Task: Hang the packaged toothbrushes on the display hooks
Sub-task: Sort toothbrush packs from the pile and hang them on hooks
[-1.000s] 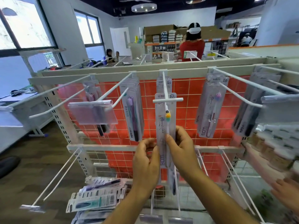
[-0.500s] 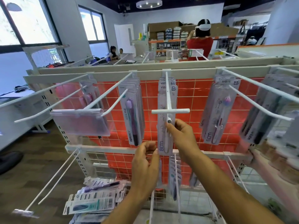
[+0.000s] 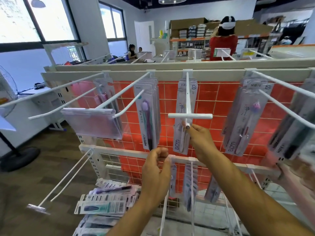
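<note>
**A:** What sat toward the rack's left edge?

**B:** Bare white hooks [image 3: 51,89] reached out from the upper rail [image 3: 122,74]. A clear label holder [image 3: 92,123] hung across one hook's end. Below, at the rack's lower left corner, a loose pile of packaged toothbrushes [image 3: 105,201] lay flat.

**A:** And next along the rail?

**B:** A row of purple-brush packs [image 3: 147,116] hung on a hook, in front of the red grid panel [image 3: 213,103].

**A:** The left hand?

**B:** The left hand [image 3: 156,174] was raised just in front of the lower rail [image 3: 119,151]. Its fingers were curled in with the thumb against them. I saw nothing in it.

**A:** Where did the toothbrush packs nearest the hands hang?

**B:** On the centre hook [image 3: 187,96], at the middle of the upper rail. Several white packs [image 3: 180,106] hung there, threaded behind the hook's crossbar [image 3: 201,116], upright and facing out.

**A:** Did the right hand grip one?

**B:** The right hand [image 3: 200,138] was at the hook's tip, just under the crossbar. Its fingers were bunched at the tip, in front of the packs. Whether it pinched the hook, a pack or nothing, I couldn't tell.

**A:** Under that?

**B:** More lower packs [image 3: 190,181] hung on the lower rail's hooks.

**A:** And the right edge?

**B:** Pink-brush packs [image 3: 247,116] hung on the next hook, then dark-brush packs [image 3: 289,133] at the very edge. A second person's hand [image 3: 298,176], blurred, was at the lower rail's right end.
</note>
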`<state>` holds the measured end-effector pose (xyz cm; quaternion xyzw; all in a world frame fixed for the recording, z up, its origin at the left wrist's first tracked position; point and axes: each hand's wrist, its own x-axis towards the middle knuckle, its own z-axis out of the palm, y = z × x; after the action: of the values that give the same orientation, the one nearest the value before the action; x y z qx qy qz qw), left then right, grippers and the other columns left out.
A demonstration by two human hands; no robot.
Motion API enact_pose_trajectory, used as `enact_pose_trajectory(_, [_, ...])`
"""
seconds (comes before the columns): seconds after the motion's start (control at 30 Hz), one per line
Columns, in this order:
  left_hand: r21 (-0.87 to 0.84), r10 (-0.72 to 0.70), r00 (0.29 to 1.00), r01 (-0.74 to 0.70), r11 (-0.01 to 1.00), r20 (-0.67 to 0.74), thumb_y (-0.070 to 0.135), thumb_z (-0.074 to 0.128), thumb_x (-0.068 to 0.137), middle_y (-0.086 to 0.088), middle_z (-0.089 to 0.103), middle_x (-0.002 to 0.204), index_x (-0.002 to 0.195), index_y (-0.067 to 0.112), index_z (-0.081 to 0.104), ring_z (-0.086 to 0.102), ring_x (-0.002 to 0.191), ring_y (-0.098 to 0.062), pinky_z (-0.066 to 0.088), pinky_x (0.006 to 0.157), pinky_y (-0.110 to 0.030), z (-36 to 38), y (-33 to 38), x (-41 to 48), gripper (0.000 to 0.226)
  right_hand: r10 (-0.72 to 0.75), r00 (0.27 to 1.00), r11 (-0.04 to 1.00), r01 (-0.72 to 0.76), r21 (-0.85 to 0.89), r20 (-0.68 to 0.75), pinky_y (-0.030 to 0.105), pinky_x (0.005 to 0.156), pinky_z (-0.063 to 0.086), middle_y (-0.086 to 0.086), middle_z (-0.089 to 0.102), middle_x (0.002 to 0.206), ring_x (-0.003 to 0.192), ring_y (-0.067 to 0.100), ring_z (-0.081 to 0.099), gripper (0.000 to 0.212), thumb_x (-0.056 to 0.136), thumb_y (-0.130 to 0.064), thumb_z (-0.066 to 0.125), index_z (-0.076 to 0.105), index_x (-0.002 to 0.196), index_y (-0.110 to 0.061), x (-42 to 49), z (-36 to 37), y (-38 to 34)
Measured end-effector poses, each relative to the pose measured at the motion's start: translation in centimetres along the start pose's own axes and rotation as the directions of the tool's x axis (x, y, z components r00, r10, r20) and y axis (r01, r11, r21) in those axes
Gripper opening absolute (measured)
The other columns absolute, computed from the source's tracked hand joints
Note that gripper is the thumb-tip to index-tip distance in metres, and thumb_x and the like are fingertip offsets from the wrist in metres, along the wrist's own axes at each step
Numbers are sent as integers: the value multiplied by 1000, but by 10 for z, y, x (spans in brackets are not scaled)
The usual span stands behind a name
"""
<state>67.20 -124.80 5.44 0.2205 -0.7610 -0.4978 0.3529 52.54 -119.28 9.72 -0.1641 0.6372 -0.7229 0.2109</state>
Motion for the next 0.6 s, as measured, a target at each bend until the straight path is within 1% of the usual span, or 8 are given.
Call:
enact_pose_trajectory(0.07, [1, -1, 1000, 1, 1000, -3, 17, 56, 96, 14, 61, 100, 98, 38, 54, 56, 96, 7, 45, 76, -4, -3, -1, -2, 21, 21, 1000, 999, -21, -32, 2, 30, 71, 53, 2, 74, 92, 89, 18, 69, 27, 91, -41, 61, 70, 94, -16, -2, 0, 5])
enact_pose_trajectory(0.13, [-5, -11, 1000, 11, 1000, 0, 19, 56, 96, 12, 62, 101, 100, 36, 56, 58, 96, 2, 47, 78, -7, -7, -2, -2, 17, 44, 999, 995, -44, -86, -2, 38, 82, 55, 4, 73, 96, 92, 21, 69, 33, 88, -45, 62, 67, 98, -14, -3, 0, 15])
enact_pose_trajectory(0.2, [-4, -14, 1000, 14, 1000, 9, 21, 57, 95, 10, 62, 102, 103, 31, 57, 59, 95, 0, 48, 78, -9, -11, -4, -2, 12, 77, 997, 991, -75, -109, 7, 41, 91, 52, 4, 71, 98, 95, 21, 67, 31, 89, -44, 62, 64, 98, -14, -7, 0, 26])
enact_pose_trajectory(0.37, [114, 25, 999, -27, 993, 21, 13, 55, 96, 7, 60, 100, 103, 26, 58, 57, 93, -2, 48, 78, -11, -25, -16, -1, 15, 158, 987, 973, -156, -170, -2, 40, 94, 47, -2, 60, 95, 97, 18, 57, 25, 90, -45, 60, 57, 88, -21, -18, 1, 53])
enact_pose_trajectory(0.4, [135, 31, 999, -35, 990, 32, 11, 54, 96, 7, 60, 101, 102, 25, 57, 56, 93, 0, 46, 77, -8, -29, -18, -2, 16, 173, 985, 968, -174, -184, -19, 40, 94, 46, -3, 59, 91, 95, 18, 57, 26, 91, -45, 60, 59, 90, -18, -20, 1, 59])
enact_pose_trajectory(0.5, [188, 50, 995, -65, 980, 83, 8, 55, 95, 8, 59, 101, 103, 25, 55, 54, 93, 2, 43, 76, -4, -41, -23, -3, 19, 208, 976, 958, -216, -187, -62, 36, 81, 44, -5, 53, 73, 76, 16, 52, 31, 93, -38, 60, 65, 97, -7, -29, 4, 74])
enact_pose_trajectory(0.57, [225, 67, 991, -93, 970, 118, 8, 56, 94, 10, 57, 100, 104, 25, 54, 54, 93, 0, 44, 77, -6, -51, -30, -3, 20, 216, 971, 956, -232, -181, -104, 34, 74, 44, -7, 52, 77, 74, 14, 49, 34, 92, -39, 61, 63, 107, -8, -35, 11, 82])
enact_pose_trajectory(0.6, [258, 71, 988, -104, 961, 135, 9, 56, 94, 9, 57, 100, 105, 25, 54, 54, 93, -2, 44, 79, -9, -56, -34, -2, 19, 218, 967, 956, -239, -172, -133, 35, 74, 45, -5, 56, 85, 79, 16, 53, 37, 92, -40, 61, 61, 112, -8, -37, 15, 88])
